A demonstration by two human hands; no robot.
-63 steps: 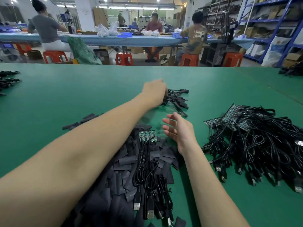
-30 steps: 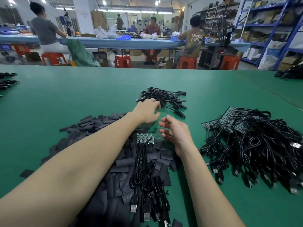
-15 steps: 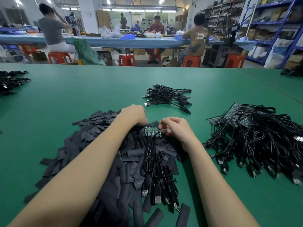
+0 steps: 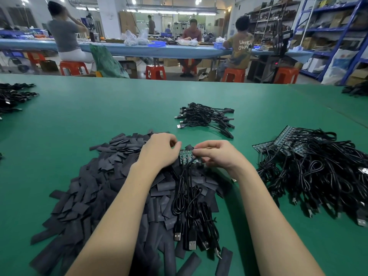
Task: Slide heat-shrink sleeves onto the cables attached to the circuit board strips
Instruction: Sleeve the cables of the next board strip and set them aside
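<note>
Circuit board strip, flat green, pinched by right hand; left hand curled, contents unclear.

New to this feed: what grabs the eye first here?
The two hands meeting mid-table: the left hand and right hand work a small green circuit board strip, its black cables trailing toward the camera. Under them sprawls a big heap of black heat-shrink sleeves; a tangled pile of cabled strips sits to the right.
</note>
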